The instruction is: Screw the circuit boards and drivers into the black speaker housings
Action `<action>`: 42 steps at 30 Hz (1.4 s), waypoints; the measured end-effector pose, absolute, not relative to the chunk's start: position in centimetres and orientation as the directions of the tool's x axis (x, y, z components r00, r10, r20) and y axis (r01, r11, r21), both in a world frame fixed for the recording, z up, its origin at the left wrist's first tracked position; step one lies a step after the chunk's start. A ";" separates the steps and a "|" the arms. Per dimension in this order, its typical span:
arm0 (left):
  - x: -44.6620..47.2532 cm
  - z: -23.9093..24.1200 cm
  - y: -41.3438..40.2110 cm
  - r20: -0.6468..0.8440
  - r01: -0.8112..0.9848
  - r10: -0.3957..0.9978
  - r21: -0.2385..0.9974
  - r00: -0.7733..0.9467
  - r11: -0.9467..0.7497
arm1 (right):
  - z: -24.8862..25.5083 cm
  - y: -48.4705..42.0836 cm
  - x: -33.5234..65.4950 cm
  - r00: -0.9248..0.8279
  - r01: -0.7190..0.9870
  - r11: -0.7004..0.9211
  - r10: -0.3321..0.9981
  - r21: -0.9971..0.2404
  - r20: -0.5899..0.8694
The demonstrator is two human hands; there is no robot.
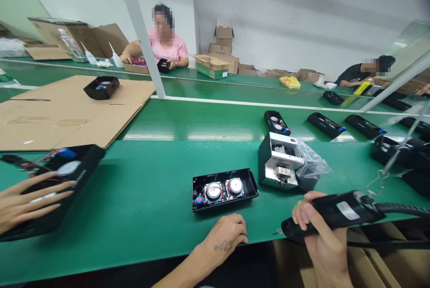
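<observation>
Right hand (pixel 326 244) grasping a black, cylindrical electric screwdriver (pixel 332 208), long axis crosswise, tip leftward and slightly downward; left hand (pixel 229 234) curled, contents indeterminable.

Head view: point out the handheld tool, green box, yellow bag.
Handheld tool (pixel 331 212), head view: middle of casing.
Green box (pixel 210 71), head view: front side.
Yellow bag (pixel 290 83), head view: its middle.

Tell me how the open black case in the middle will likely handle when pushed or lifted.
The black case should feel stiff, since its walls stand straight. The two speakers inside probably make it heavier than a bare shell. Lying flat on the green work surface, it seems likelier to slide than tip.
</observation>
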State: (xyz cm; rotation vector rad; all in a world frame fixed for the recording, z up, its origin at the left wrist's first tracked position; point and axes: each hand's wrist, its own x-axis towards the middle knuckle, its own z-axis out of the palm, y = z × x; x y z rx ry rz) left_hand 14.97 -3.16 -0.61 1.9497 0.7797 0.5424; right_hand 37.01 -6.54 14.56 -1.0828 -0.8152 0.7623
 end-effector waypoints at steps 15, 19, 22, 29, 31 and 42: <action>12.9 3.1 -2.9 -0.118 0.158 0.837 0.987 0.535 0.038 | 15.0 -6.7 36.0 0.413 -0.271 0.285 0.897 -0.919 0.156; 13.4 3.0 -3.1 -0.241 -0.041 0.840 0.954 0.486 0.297 | 15.2 -6.9 35.6 0.410 -0.326 0.332 0.893 -0.885 0.185; 14.1 2.4 -3.5 -0.326 -0.175 0.828 0.880 0.456 0.442 | 15.4 -7.1 35.1 0.429 -0.374 0.410 0.872 -0.832 0.237; 15.3 2.8 -4.9 -0.468 -0.440 0.785 0.652 0.407 0.617 | 15.3 -7.1 33.6 0.402 -0.470 0.446 0.876 -0.762 0.264; 15.4 3.2 -5.1 -0.492 -0.489 0.771 0.596 0.405 0.637 | 15.3 -7.1 33.3 0.397 -0.471 0.447 0.877 -0.761 0.271; 15.7 4.2 -5.9 -0.534 -0.616 0.739 0.434 0.411 0.657 | 15.4 -6.9 32.7 0.414 -0.464 0.466 0.866 -0.753 0.281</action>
